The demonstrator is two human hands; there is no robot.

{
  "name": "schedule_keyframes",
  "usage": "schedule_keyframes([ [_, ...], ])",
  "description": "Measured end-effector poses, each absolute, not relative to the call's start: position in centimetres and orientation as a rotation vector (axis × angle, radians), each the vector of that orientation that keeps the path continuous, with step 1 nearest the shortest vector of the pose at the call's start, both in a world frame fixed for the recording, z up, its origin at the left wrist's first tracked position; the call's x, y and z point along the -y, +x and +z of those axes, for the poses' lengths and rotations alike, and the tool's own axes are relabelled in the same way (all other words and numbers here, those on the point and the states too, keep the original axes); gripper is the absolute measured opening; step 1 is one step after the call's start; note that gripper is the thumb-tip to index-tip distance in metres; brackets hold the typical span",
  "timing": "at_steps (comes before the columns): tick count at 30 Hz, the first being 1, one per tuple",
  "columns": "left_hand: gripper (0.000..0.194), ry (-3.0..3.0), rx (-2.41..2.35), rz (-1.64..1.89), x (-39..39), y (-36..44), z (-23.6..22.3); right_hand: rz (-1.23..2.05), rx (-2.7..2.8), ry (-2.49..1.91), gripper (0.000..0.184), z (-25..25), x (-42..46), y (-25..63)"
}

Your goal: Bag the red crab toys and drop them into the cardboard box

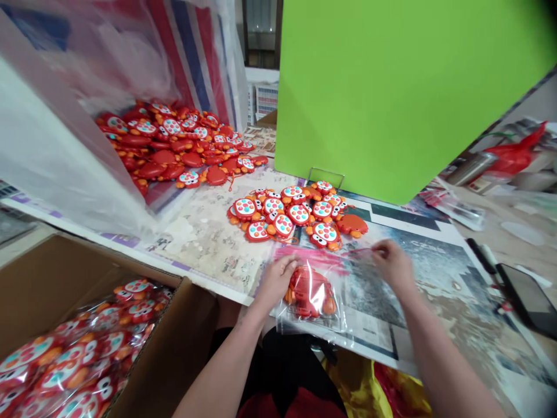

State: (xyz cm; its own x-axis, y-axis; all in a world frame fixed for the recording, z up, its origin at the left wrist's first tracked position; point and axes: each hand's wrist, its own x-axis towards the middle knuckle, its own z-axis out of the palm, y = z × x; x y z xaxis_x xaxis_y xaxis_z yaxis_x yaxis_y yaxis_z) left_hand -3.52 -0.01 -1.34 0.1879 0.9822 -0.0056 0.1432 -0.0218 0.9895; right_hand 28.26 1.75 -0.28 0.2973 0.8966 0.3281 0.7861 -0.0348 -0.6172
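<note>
- In the head view, we see a red toy at the lower centre of the frame, inside a clear bag: glossy, plain-backed, with rounded orange parts at its lower corners and glare across it.
- We see the left hand pinching the bag's upper left edge.
- The right hand, right of centre, has fingertips closed, apparently on a thin pink strip; blur softens them.

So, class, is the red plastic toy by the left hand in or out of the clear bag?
In: the red plastic toy shows through the clear bag, which gleams over it.
</note>
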Motion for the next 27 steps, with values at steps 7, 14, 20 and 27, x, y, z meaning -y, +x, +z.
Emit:
schedule_keyframes([
  [7,0.021,1.317,-1.084,0.984,-0.1,-3.3,-1.1,-0.411,1.787,-2.009,0.037,0.0,3.2,35.7],
  [14,0.022,1.211,-1.053,1.073,0.0,-3.7,-1.3,0.110,1.873,-1.726,0.030,1.9,2.0,21.9],
  [20,0.025,1.153,-1.025,1.090,0.0,-3.6,-1.2,0.989,1.536,-1.430,0.029,1.1,0.7,18.2],
  [27,0.034,1.130,-0.962,1.040,0.0,-3.9,-0.9,1.148,1.139,-1.404,0.025,0.6,0.9,20.5],
])
